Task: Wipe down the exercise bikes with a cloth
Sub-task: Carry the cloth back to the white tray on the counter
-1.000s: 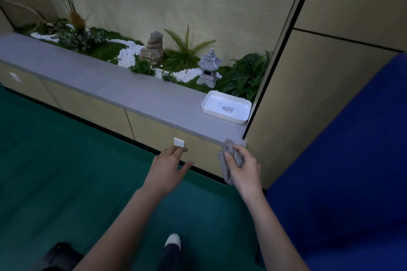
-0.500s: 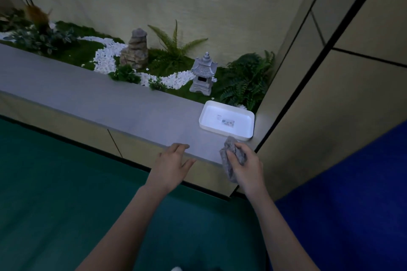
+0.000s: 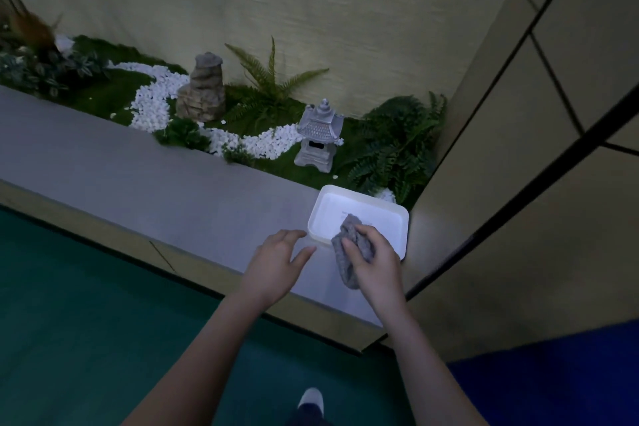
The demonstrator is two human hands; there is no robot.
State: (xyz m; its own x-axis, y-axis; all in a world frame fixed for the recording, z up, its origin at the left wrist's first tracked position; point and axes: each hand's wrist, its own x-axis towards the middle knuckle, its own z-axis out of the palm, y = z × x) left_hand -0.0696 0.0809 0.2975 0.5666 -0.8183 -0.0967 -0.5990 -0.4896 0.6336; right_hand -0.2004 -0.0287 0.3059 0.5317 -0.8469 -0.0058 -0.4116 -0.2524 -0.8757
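Grey cloth [image 3: 349, 252], white tray [image 3: 387, 218], grey ledge [image 3: 138, 183], white pebbles [image 3: 152, 104], green floor [image 3: 86, 322], blue mat [image 3: 553, 377]

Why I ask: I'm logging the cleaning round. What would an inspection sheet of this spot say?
Surface: grey ledge, bare left of the hands, above tan cabinet fronts.
Job's things: grey cloth, bunched, held over the near edge of the white tray; no exercise bike in view.
Clutter: only the tray, at the ledge's right end.
Grippers: right hand grips the cloth; left hand open, fingers spread over the ledge beside the tray's left corner, contact unclear.
Cables: nothing seen.
Surroundings: stone lantern, rock, white pebbles and ferns behind the ledge; green floor below.
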